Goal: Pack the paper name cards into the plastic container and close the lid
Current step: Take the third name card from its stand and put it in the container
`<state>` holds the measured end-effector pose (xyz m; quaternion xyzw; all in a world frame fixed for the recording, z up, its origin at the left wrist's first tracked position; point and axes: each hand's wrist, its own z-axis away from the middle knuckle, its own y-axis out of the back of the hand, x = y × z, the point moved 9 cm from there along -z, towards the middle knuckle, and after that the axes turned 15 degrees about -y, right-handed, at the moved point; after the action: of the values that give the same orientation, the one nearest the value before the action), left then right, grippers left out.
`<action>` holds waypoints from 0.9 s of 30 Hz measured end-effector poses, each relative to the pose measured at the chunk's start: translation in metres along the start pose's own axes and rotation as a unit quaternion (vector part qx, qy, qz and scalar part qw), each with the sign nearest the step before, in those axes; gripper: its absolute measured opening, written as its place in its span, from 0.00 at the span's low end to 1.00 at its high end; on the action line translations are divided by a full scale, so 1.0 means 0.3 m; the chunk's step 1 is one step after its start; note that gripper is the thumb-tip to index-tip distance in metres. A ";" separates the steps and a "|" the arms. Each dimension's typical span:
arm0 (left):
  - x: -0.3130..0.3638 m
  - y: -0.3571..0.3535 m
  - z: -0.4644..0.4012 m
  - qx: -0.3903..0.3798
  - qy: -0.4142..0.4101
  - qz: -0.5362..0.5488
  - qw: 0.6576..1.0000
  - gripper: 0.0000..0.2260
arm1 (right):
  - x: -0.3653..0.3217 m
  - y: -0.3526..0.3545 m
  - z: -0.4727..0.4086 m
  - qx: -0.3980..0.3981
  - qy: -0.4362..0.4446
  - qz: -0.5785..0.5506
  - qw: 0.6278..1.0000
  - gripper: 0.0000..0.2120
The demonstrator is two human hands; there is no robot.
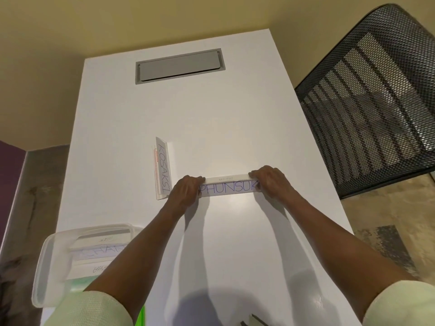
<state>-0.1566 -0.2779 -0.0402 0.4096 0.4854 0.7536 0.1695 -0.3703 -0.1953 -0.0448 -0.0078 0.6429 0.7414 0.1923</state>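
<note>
Crosswise, PHUNSUK card (229,187), hands at ends.

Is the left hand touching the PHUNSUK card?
Touching: the head view shows the left hand gripping the left end of the PHUNSUK card.

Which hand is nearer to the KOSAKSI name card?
Left. The left hand grips the left end of the PHUNSUK card, just beside the near end of the KOSAKSI card. The right hand grips the other end, farther away.
</note>
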 end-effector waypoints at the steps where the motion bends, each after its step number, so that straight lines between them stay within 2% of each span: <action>1: -0.001 -0.001 -0.001 -0.005 0.002 -0.004 1.000 0.13 | -0.002 0.003 -0.003 0.001 0.003 0.000 1.000 0.20; 4: -0.002 0.001 -0.009 -0.010 0.003 -0.011 1.000 0.10 | -0.003 0.009 -0.007 0.000 -0.002 0.003 1.000 0.18; 16: 0.023 0.023 0.000 -0.021 0.015 -0.044 0.999 0.15 | -0.025 0.062 0.054 0.075 0.033 0.024 0.996 0.20; 22: 0.074 0.093 0.032 0.004 -0.005 -0.036 0.999 0.16 | -0.034 0.113 0.073 0.050 -0.004 0.034 0.998 0.17; 27: 0.128 0.171 0.087 0.043 -0.032 -0.036 0.998 0.13 | -0.096 0.201 0.126 0.061 0.027 0.044 0.997 0.19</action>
<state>-0.1522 -0.2615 0.0270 0.4224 0.5264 0.7119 0.1941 -0.3526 -0.1730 0.0266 0.0129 0.6919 0.7078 0.1422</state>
